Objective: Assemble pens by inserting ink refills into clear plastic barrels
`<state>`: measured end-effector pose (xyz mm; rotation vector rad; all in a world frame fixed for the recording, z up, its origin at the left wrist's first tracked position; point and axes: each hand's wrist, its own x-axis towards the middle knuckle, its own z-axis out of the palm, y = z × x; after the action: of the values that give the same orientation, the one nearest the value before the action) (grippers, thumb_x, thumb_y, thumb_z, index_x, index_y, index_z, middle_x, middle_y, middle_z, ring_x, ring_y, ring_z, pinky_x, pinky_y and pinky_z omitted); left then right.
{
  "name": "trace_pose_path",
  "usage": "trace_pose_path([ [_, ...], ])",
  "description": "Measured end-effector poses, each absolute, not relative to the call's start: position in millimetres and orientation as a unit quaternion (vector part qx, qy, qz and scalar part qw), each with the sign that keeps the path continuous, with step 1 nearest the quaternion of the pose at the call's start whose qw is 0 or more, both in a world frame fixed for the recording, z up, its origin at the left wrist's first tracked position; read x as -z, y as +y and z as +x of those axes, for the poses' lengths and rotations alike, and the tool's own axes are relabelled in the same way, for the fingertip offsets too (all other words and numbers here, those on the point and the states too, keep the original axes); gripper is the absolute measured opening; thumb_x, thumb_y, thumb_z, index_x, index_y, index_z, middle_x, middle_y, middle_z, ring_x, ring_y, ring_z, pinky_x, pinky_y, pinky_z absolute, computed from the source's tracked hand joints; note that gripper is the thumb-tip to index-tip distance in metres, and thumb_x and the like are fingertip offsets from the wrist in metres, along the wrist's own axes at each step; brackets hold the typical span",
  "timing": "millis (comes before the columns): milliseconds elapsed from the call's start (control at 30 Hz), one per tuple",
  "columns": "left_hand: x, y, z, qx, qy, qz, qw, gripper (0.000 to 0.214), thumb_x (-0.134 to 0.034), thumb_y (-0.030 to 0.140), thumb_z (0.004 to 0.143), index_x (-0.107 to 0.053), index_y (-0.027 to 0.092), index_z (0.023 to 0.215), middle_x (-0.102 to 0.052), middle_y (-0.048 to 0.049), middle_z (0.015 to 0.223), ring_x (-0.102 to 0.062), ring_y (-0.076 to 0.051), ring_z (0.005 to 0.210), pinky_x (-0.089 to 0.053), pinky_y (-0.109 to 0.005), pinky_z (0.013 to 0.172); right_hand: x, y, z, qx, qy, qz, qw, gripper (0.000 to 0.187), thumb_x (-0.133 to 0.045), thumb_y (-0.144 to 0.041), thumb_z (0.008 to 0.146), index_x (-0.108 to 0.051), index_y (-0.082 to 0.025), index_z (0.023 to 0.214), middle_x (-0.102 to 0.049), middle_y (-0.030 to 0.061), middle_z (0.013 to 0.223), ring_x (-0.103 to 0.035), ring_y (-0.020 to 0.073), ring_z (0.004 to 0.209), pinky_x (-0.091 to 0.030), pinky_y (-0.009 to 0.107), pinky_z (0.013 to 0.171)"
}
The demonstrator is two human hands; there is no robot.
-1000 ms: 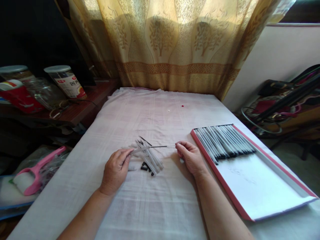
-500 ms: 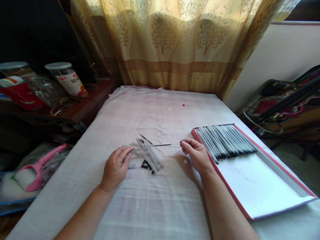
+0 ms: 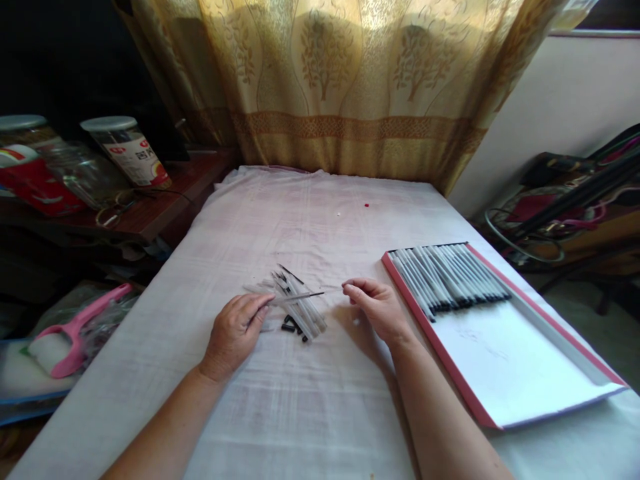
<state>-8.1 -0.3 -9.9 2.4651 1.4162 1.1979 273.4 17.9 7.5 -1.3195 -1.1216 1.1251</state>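
Note:
My left hand (image 3: 235,337) is closed, pinching a translucent pen barrel (image 3: 286,299) that points right. Out of the barrel's right end runs a thin pen refill (image 3: 315,294), dark near the barrel and clear further along. The fingertips of my right hand (image 3: 376,308) are pinched at the refill's far end. Beneath and behind the barrel lies a loose pile of clear pen barrels (image 3: 311,319) with some dark tips. Small black caps (image 3: 289,327) sit just in front of the pile.
At right lies a shallow red-edged box lid (image 3: 440,365) holding a row of assembled pens (image 3: 445,277). A red bit (image 3: 367,205) rests at the table's back. Jars (image 3: 133,157) stand on the left cabinet; a pink-handled tool (image 3: 75,337) is below.
My right hand has moved left, closer to my left hand. Less of the dark part of the refill shows outside the barrel. The view has shifted slightly.

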Motion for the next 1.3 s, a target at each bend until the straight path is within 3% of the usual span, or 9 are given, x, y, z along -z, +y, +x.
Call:
trace_pose_path([
  [200, 5.8, -3.6, -3.8, -0.394, 0.442, 0.804, 0.046, 0.019, -0.056, 0.028, 0.094, -0.07, 0.021, 0.106, -0.074, -0.0045, 0.09, -0.068, -0.018, 0.084, -0.055, -0.029, 0.078, -1.8, 7.5, 230.7, -0.374, -0.557, -0.54, 0.508, 0.026, -0.064, -0.04, 0.08, -0.08, -0.02, 0.084, -0.077, 0.0082, 0.08, -0.069, 0.0209, 0.071, -0.054, 0.031, 0.066],
  [333, 4.9, -5.9, -1.5, -0.388, 0.461, 0.795, 0.071, 0.021, -0.053, 0.03, 0.096, -0.069, 0.021, 0.107, -0.074, -0.0051, 0.091, -0.069, -0.018, 0.085, -0.056, -0.03, 0.079, -1.5, -4.1, 209.4, -0.297, -0.634, -0.519, 0.49, 0.032, -0.054, -0.032, 0.089, -0.075, -0.02, 0.109, -0.076, 0.01, 0.102, -0.07, 0.0221, 0.091, -0.054, 0.032, 0.077],
  [467, 6.0, -5.3, -2.3, -0.387, 0.477, 0.783, 0.096, 0.023, -0.051, 0.032, 0.096, -0.068, 0.02, 0.107, -0.075, -0.0053, 0.09, -0.07, -0.019, 0.085, -0.056, -0.03, 0.079, -6.0, -8.0, 209.4, -0.29, -0.652, -0.531, 0.457, 0.037, -0.053, -0.03, 0.091, -0.067, -0.02, 0.124, -0.076, 0.0066, 0.094, -0.069, 0.018, 0.078, -0.053, 0.028, 0.071],
  [567, 7.6, -3.8, -4.9, -0.401, 0.515, 0.748, 0.117, 0.025, -0.049, 0.032, 0.096, -0.066, 0.019, 0.107, -0.075, -0.0049, 0.09, -0.07, -0.019, 0.087, -0.056, -0.031, 0.083, -12.4, -10.2, 212.6, -0.246, -0.689, -0.544, 0.411, 0.025, -0.056, -0.024, 0.09, -0.072, -0.022, 0.108, -0.074, 0.004, 0.084, -0.067, 0.0167, 0.072, -0.051, 0.027, 0.069],
  [667, 9.4, -2.5, -7.1, -0.409, 0.555, 0.711, 0.136, 0.025, -0.05, 0.034, 0.095, -0.066, 0.019, 0.108, -0.075, -0.0051, 0.093, -0.071, -0.02, 0.089, -0.055, -0.032, 0.086, -19.9, -15.7, 208.9, -0.158, -0.79, -0.502, 0.315, 0.015, -0.061, -0.022, 0.088, -0.076, -0.024, 0.087, -0.072, 0.0054, 0.09, -0.065, 0.0195, 0.083, -0.049, 0.029, 0.074],
  [867, 11.5, -2.2, -6.4, -0.412, 0.548, 0.716, 0.134, 0.025, -0.052, 0.034, 0.093, -0.067, 0.019, 0.107, -0.075, -0.006, 0.096, -0.071, -0.02, 0.09, -0.056, -0.032, 0.086, -17.7, -23.4, 191.3, -0.048, -0.85, -0.493, 0.179, 0.007, -0.07, -0.025, 0.085, -0.075, -0.022, 0.083, -0.071, 0.0085, 0.107, -0.061, 0.026, 0.095, -0.047, 0.037, 0.078],
  [1033, 9.9, -2.4, -5.4, -0.416, 0.528, 0.73, 0.125, 0.023, -0.053, 0.032, 0.093, -0.069, 0.021, 0.105, -0.075, -0.0053, 0.097, -0.071, -0.019, 0.088, -0.057, -0.03, 0.081, -15.7, -19.2, 196.7, -0.076, -0.833, -0.496, 0.232, 0.01, -0.063, -0.02, 0.088, -0.072, -0.021, 0.09, -0.071, 0.0093, 0.111, -0.062, 0.0249, 0.1, -0.046, 0.037, 0.084],
  [1167, 9.2, -2.4, -5.5, -0.418, 0.515, 0.738, 0.125, 0.022, -0.055, 0.031, 0.092, -0.07, 0.021, 0.104, -0.074, -0.0056, 0.095, -0.07, -0.019, 0.088, -0.057, -0.029, 0.079, -19.7, -8.1, 220.3, -0.213, -0.743, -0.551, 0.314, 0.013, -0.058, -0.021, 0.088, -0.071, -0.022, 0.092, -0.073, 0.0043, 0.082, -0.065, 0.0187, 0.072, -0.048, 0.03, 0.068],
  [1300, 7.5, -3.2, -4.4, -0.411, 0.494, 0.757, 0.124, 0.021, -0.055, 0.029, 0.092, -0.071, 0.023, 0.104, -0.074, -0.0052, 0.092, -0.07, -0.019, 0.087, -0.057, -0.031, 0.081, -20.4, -0.2, 235.2, -0.31, -0.624, -0.562, 0.446, 0.016, -0.06, -0.03, 0.083, -0.071, -0.022, 0.091, -0.074, 0.0036, 0.082, -0.064, 0.0166, 0.067, -0.05, 0.028, 0.065],
])
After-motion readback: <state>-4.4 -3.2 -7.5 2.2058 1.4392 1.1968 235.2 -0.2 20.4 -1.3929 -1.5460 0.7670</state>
